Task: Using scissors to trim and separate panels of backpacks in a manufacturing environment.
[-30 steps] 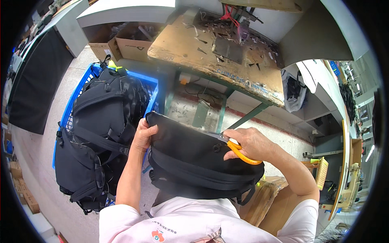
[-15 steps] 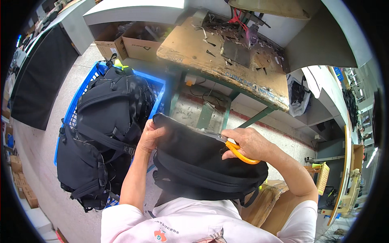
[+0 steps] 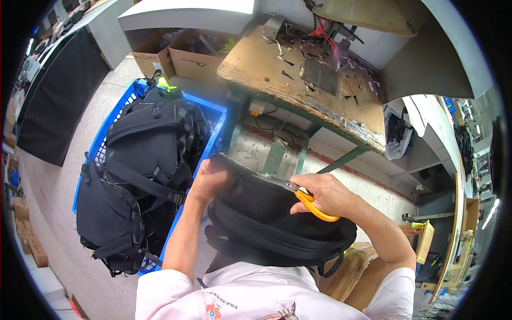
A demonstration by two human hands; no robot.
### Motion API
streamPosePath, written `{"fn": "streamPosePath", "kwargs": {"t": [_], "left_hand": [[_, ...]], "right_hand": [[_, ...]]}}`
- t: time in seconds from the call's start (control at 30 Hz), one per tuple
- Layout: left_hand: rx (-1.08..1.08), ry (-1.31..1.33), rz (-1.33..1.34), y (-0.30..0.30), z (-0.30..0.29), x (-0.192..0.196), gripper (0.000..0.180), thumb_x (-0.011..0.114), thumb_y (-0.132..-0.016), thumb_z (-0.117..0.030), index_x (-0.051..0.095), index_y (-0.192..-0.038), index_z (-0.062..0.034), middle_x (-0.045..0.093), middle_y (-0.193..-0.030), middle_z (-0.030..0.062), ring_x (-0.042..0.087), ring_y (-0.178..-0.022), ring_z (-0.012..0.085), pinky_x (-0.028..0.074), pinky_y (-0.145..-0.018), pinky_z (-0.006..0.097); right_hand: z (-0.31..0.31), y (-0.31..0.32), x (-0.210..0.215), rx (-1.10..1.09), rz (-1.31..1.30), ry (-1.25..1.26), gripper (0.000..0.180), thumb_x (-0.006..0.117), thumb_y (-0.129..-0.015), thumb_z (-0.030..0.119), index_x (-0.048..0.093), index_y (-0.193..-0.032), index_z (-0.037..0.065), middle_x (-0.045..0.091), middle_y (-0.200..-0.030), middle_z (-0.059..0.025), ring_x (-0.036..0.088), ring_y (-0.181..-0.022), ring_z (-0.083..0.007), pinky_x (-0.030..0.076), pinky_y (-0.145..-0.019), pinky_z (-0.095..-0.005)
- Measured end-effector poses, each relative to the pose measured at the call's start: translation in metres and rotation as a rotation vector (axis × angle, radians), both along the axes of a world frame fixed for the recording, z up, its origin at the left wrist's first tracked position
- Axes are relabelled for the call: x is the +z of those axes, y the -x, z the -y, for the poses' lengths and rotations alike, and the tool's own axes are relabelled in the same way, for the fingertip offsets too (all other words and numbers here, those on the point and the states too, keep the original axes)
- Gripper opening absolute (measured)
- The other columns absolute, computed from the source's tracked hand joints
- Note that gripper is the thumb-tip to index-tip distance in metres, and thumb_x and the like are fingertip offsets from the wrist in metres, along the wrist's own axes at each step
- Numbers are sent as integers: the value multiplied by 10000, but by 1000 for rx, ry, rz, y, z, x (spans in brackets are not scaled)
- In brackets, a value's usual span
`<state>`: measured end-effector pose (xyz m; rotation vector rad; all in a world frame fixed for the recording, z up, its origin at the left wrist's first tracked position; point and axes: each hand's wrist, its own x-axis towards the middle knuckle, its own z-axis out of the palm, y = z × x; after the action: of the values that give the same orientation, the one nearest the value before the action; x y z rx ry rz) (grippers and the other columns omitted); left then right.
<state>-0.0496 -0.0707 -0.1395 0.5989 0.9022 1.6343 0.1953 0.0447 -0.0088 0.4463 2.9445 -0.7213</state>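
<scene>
A black backpack [image 3: 266, 218] lies across my lap, its upper edge turned away from me. My left hand [image 3: 208, 180] grips the far left corner of its fabric, the fingers partly blurred and hidden behind the cloth. In my right hand [image 3: 325, 194] is a pair of scissors with orange handles [image 3: 318, 208]. Their metal blades [image 3: 276, 182] lie along the bag's upper edge, pointing left toward my other hand. Whether the blades are parted cannot be made out.
Left of me a blue plastic crate [image 3: 217, 130] holds several black backpacks [image 3: 141, 149]. Ahead stands a worn wooden table [image 3: 256, 58] littered with scraps, on green legs. Cardboard boxes [image 3: 197, 65] sit behind the crate; another carton [image 3: 346, 277] is beside me at right.
My left hand has shifted slightly right and down, its fingers now blurred. The scissors remain at the bag's edge in my right hand. The whole view has shifted a little.
</scene>
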Motion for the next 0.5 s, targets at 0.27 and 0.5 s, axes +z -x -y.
{"fn": "streamPosePath", "kwargs": {"t": [0.27,0.5], "left_hand": [[-30,-31,-10,0,2,7,189,571,-667,10,569,-855,-10,553,-748,15,519,-651,109,428,-573,231],[-47,-20,-38,2,4,-2,288,629,-647,-45,581,-929,-10,574,-827,8,520,-740,106,434,-650,237]], "right_hand": [[4,-3,-1,-49,-29,118,479,636,-723,434,494,-997,68,607,-750,-120,597,-652,-303,493,-598,-322],[10,1,1,-65,-91,96,511,610,-720,492,505,-975,62,595,-700,-132,598,-646,-296,489,-601,-341]]}}
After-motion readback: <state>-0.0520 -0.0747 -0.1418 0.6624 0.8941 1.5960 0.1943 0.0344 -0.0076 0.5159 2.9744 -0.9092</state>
